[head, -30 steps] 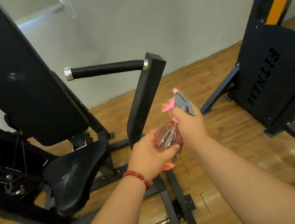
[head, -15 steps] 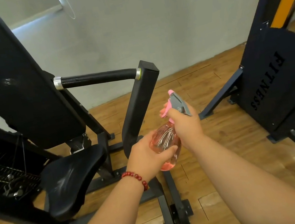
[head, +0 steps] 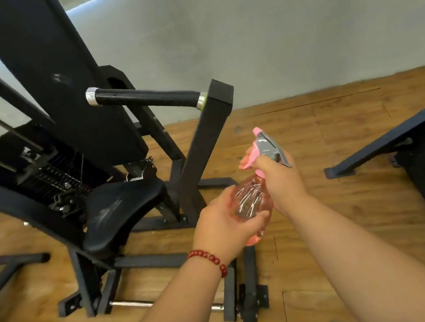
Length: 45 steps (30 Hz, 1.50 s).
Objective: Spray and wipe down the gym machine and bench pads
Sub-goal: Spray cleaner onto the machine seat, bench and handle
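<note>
- You are holding the pink spray bottle (head: 253, 204) in mid-air in front of you, just right of the seat pad (head: 118, 214) and above the wooden floor (head: 312, 120).
- Your left hand (head: 223, 229) is cupping the bottle's body, its grip clasping the plastic, probably to steady it. Your right hand (head: 280, 180) is gripping the neck, likely readying the pink trigger (head: 247, 161).
- The nozzle is pointing away from you, towards the machine's black upright (head: 205, 156), and is not yet aiming at the tall back pad (head: 48, 76).
- The sprayer head is covering part of your right hand, so whether the trigger is being squeezed is unclear. The liquid level is hard to judge, and no cloth is showing.
</note>
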### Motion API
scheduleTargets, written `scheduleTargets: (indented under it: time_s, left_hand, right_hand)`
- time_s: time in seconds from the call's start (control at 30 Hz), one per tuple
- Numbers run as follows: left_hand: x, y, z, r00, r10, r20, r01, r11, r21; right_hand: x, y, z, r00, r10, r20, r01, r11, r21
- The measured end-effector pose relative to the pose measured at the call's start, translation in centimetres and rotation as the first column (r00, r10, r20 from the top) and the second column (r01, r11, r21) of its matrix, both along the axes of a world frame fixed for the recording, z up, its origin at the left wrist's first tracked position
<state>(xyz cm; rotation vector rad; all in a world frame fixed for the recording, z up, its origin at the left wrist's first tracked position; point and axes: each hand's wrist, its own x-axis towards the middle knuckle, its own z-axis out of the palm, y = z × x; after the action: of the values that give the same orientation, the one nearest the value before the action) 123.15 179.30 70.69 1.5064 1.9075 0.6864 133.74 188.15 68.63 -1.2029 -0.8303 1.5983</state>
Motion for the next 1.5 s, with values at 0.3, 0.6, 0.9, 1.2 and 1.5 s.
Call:
scheduleTargets:
  time_s: [0.3,0.6,0.9,1.2,1.5]
  left_hand:
    - [2.9,-1.6,-1.9,0.988,0.152,-0.022,-0.152,0.988,-0.018]
    - [3.1,-1.6,-3.2,0.973,0.221,-0.067,-0.226,0.972,-0.071]
    - [1.8,-2.9,-5.3,0.950,0.310,-0.037,-0.312,0.938,-0.148]
    - [-0.6,-5.4,-6.3,0.933,0.358,0.022,-0.344,0.909,-0.234]
    - [-5.7,-8.2,-7.4,0.889,0.427,0.163,-0.389,0.894,-0.223]
  right_hand:
    - [1.1,0.1,-2.6,0.992,0.128,-0.025,-0.128,0.992,-0.017]
    - [0.8,0.3,-4.3,0.984,0.157,-0.085,-0.165,0.982,-0.091]
    - [-0.9,-0.4,-5.6,0.964,0.265,-0.029,-0.266,0.960,-0.091]
    - [-4.0,-3.3,-6.7,0.951,0.308,0.040,-0.294,0.933,-0.207]
    - [-8.5,-5.6,-5.8,0.916,0.387,0.107,-0.373,0.919,-0.129]
